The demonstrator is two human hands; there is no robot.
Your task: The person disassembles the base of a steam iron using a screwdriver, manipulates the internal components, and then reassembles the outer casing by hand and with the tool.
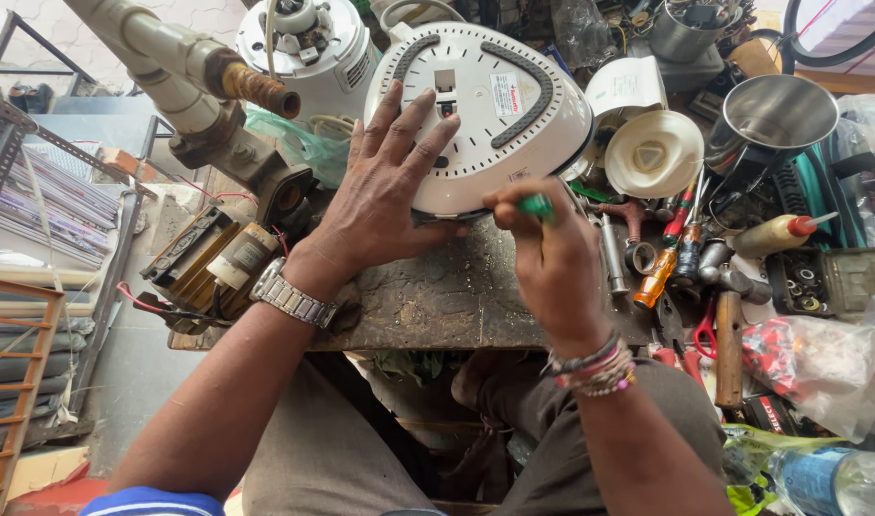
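Note:
A white rounded appliance base (499,105) with two dark grey curved strips lies upside down on the worn workbench (437,296). My left hand (385,186) rests flat on its near left side, fingers spread, a metal watch on the wrist. My right hand (552,263) is closed around a green-handled tool (535,204), whose tip is hidden at the appliance's near edge. Bead bracelets circle the right wrist.
A white motor housing (313,43) and pipes (184,76) stand at the back left. A transformer (213,263) sits at the left edge. To the right lie a steel jar (772,119), a white lid (652,153), screwdrivers (671,253), a hammer (729,334) and plastic bags (820,368).

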